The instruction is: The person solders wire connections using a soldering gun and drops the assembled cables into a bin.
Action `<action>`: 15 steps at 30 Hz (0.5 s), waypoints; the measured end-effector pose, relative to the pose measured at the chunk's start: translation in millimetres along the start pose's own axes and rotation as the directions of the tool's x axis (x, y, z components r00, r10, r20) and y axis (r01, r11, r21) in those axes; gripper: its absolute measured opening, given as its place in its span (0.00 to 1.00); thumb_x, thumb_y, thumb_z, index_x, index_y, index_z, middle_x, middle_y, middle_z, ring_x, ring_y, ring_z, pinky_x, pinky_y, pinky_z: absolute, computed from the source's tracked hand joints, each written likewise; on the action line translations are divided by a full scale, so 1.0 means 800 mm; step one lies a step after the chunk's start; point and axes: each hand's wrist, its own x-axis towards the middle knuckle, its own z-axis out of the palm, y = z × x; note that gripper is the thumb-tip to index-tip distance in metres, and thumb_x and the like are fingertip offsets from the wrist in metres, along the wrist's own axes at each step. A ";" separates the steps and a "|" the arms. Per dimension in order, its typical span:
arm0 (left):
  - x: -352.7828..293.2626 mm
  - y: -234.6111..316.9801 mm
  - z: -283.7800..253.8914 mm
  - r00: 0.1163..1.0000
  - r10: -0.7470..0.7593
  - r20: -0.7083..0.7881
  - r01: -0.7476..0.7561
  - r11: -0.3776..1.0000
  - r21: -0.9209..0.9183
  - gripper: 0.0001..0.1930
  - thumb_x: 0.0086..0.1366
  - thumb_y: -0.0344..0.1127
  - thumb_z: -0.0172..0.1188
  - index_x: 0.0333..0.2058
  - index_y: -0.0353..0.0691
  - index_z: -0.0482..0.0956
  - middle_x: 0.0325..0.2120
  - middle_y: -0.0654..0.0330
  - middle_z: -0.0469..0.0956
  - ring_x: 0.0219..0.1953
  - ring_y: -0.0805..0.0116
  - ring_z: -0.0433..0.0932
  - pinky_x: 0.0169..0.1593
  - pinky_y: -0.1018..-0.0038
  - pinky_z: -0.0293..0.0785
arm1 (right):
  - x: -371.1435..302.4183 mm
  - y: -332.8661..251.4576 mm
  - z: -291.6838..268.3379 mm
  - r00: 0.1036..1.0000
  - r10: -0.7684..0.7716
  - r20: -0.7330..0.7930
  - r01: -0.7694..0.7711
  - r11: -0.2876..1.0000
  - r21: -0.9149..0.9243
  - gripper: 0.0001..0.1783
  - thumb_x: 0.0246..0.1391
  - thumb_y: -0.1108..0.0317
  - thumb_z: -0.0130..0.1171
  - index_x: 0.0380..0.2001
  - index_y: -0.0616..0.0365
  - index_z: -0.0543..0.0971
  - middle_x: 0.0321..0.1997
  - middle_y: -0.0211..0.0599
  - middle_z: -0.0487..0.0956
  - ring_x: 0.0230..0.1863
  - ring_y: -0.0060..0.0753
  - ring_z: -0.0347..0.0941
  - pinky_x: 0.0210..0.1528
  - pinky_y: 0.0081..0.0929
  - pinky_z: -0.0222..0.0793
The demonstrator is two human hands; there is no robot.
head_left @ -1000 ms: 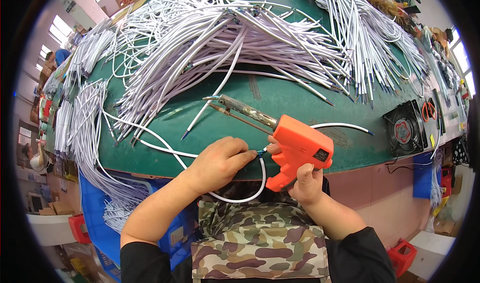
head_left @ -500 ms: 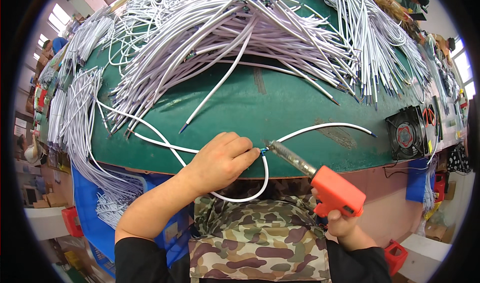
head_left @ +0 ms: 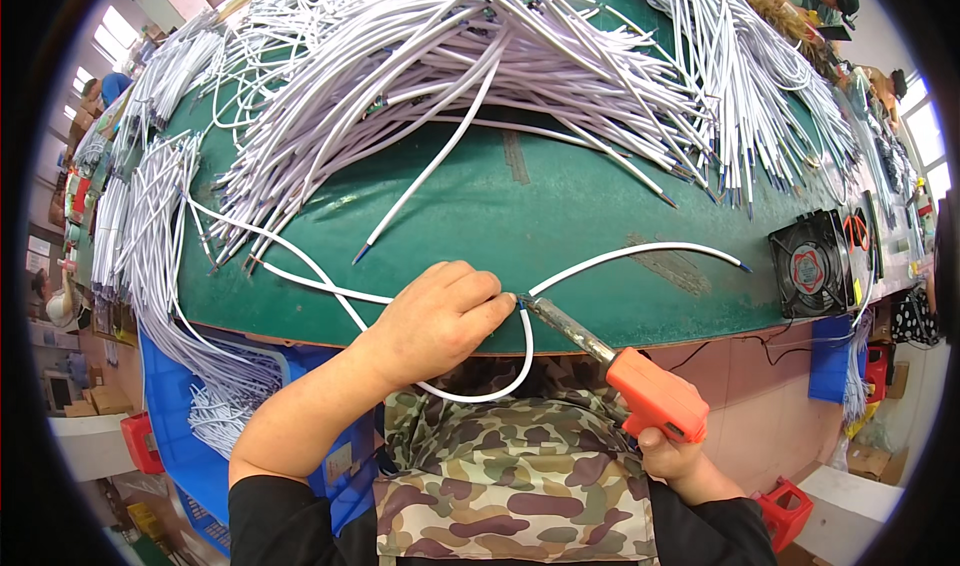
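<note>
Head view: left grip [head_left: 440, 321] pinches white cables [head_left: 529, 348] (right grip [head_left: 682, 463] clasps an orange soldering gun [head_left: 655, 394]).

Table [head_left: 590, 196]: cable heap [head_left: 450, 76] — far side | fan [head_left: 805, 269] — right | soldering gun [head_left: 655, 391]: over near edge

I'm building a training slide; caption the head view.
Left hand pinches white cables; right hand holds an orange soldering gun with its tip at their junction.

left hand [head_left: 440, 318]: white cable [head_left: 600, 257] | right hand [head_left: 682, 461]: soldering gun [head_left: 657, 394] | tip [head_left: 536, 304] contact unclear
</note>
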 end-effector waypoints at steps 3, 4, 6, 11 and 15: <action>0.000 0.000 0.001 1.000 -0.006 0.003 0.006 1.000 0.000 0.15 0.46 0.22 0.62 0.37 0.37 0.80 0.31 0.59 0.74 0.30 0.59 0.74 0.34 0.65 0.71 | -0.001 0.001 0.000 1.000 0.017 0.009 -0.017 1.000 0.007 0.39 0.52 0.49 0.67 0.57 0.67 0.68 0.37 0.38 0.78 0.28 0.28 0.71 0.30 0.26 0.67; 0.000 0.001 0.001 1.000 -0.007 0.005 0.007 1.000 -0.002 0.15 0.46 0.22 0.62 0.37 0.37 0.80 0.31 0.59 0.74 0.30 0.59 0.74 0.34 0.65 0.71 | -0.001 0.002 0.000 1.000 0.018 0.009 -0.018 1.000 0.007 0.39 0.52 0.49 0.67 0.57 0.67 0.68 0.37 0.38 0.78 0.28 0.28 0.71 0.30 0.26 0.67; 0.001 0.001 0.001 1.000 -0.007 0.005 0.007 1.000 0.003 0.15 0.46 0.22 0.62 0.36 0.37 0.80 0.31 0.59 0.74 0.30 0.59 0.73 0.34 0.66 0.71 | -0.001 0.004 0.000 0.999 -0.039 -0.006 0.039 0.999 -0.009 0.39 0.51 0.48 0.68 0.56 0.67 0.69 0.40 0.40 0.79 0.29 0.30 0.72 0.31 0.27 0.68; 0.001 0.001 0.001 1.000 -0.005 -0.001 0.005 1.000 0.004 0.15 0.46 0.22 0.63 0.36 0.37 0.80 0.30 0.59 0.74 0.29 0.59 0.73 0.34 0.66 0.71 | 0.000 0.006 -0.006 0.994 -0.100 0.050 0.106 0.986 -0.132 0.39 0.50 0.49 0.69 0.56 0.66 0.69 0.41 0.41 0.79 0.31 0.32 0.73 0.31 0.28 0.68; 0.001 0.001 0.002 1.000 -0.004 0.001 0.004 1.000 0.013 0.15 0.45 0.22 0.62 0.36 0.37 0.80 0.30 0.59 0.74 0.29 0.59 0.73 0.33 0.66 0.71 | -0.001 0.001 -0.002 0.999 -0.048 0.025 0.051 0.991 -0.125 0.39 0.50 0.50 0.69 0.56 0.66 0.68 0.40 0.40 0.79 0.32 0.34 0.74 0.32 0.28 0.68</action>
